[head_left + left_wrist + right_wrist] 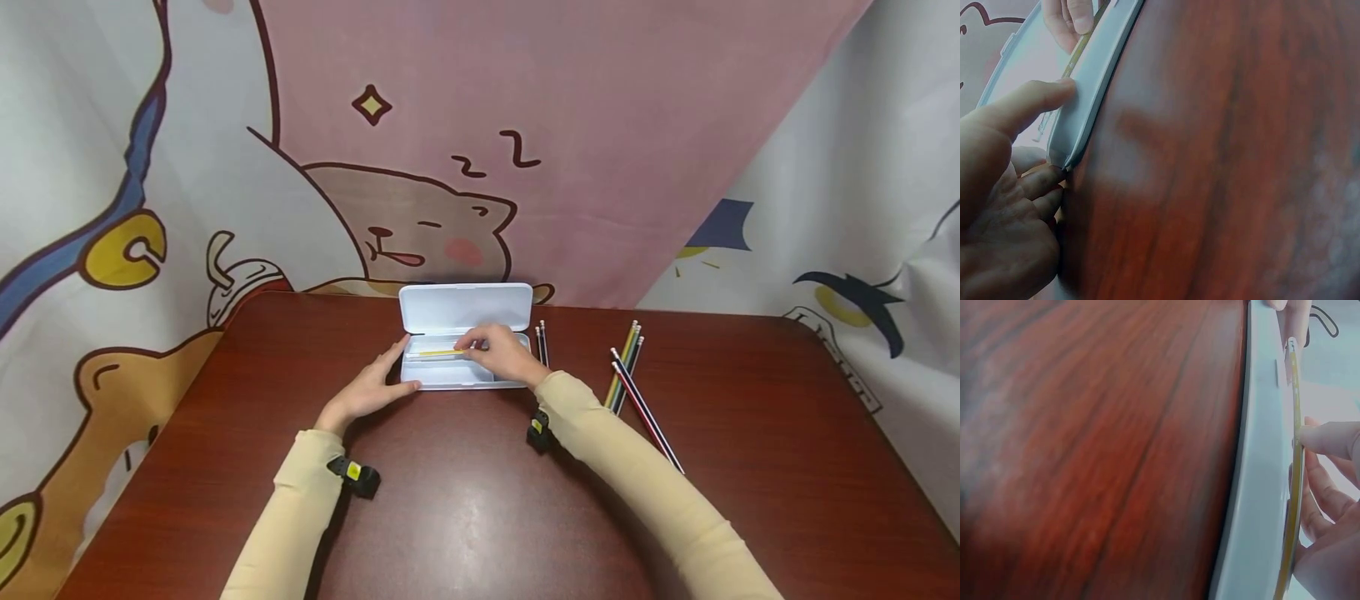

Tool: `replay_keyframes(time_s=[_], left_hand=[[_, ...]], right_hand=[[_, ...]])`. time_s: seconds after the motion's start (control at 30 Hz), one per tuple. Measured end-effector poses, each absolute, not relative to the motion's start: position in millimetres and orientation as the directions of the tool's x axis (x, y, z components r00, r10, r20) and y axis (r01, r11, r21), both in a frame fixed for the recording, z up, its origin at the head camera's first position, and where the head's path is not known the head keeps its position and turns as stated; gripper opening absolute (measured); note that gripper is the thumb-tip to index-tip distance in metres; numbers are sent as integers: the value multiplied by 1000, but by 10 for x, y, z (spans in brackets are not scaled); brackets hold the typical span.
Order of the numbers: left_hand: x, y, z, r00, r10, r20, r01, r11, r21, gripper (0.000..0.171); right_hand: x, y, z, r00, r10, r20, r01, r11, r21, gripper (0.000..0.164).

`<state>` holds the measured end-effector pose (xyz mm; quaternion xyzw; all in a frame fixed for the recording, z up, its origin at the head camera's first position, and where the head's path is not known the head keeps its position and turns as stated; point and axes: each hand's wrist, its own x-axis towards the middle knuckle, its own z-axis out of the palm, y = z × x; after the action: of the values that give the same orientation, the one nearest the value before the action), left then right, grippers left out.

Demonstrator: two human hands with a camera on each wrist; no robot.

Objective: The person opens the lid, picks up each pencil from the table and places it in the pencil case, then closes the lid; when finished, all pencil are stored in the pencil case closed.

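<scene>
A white pencil case (pixel 450 377) lies on the table with its lid (pixel 467 310) raised at the back. My right hand (pixel 504 354) pinches a yellow pencil (pixel 441 352) between thumb and fingers, over the inside of the case. In the right wrist view the pencil (pixel 1297 469) runs lengthwise beside the case's front wall (pixel 1254 487). My left hand (pixel 367 390) holds the case's left end. Its thumb (pixel 1060 94) lies against the front rim and the other fingers bend around the corner in the left wrist view.
Two dark pencils (pixel 542 343) lie just right of the case. Farther right, several striped pencils (pixel 647 412) and yellow-green ones (pixel 625 364) lie crossed on the brown table (pixel 457 500). A cloth with cartoon animals (pixel 585 167) hangs behind the table.
</scene>
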<state>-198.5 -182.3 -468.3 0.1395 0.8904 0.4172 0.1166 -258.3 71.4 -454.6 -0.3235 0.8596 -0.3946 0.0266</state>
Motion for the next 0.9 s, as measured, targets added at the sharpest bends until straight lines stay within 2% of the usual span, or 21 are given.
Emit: replay_keyframes(time_s=[0.33, 0.67, 0.9], left_hand=[[-1992, -1835, -4697, -930, 364, -59, 187, 603, 776, 87], [-1977, -1833, -4675, -932, 358, -54, 182, 591, 786, 86], [-1983, -1829, -4680, -932, 355, -71, 165, 591, 790, 87]], right_hand=[[-2577, 705, -4593, -829, -540, 145, -471, 534, -702, 13], [-2580, 711, -4618, -833, -543, 110, -452, 550, -702, 14], [-2579, 750, -4592, -828, -545, 131, -451, 508, -734, 13]])
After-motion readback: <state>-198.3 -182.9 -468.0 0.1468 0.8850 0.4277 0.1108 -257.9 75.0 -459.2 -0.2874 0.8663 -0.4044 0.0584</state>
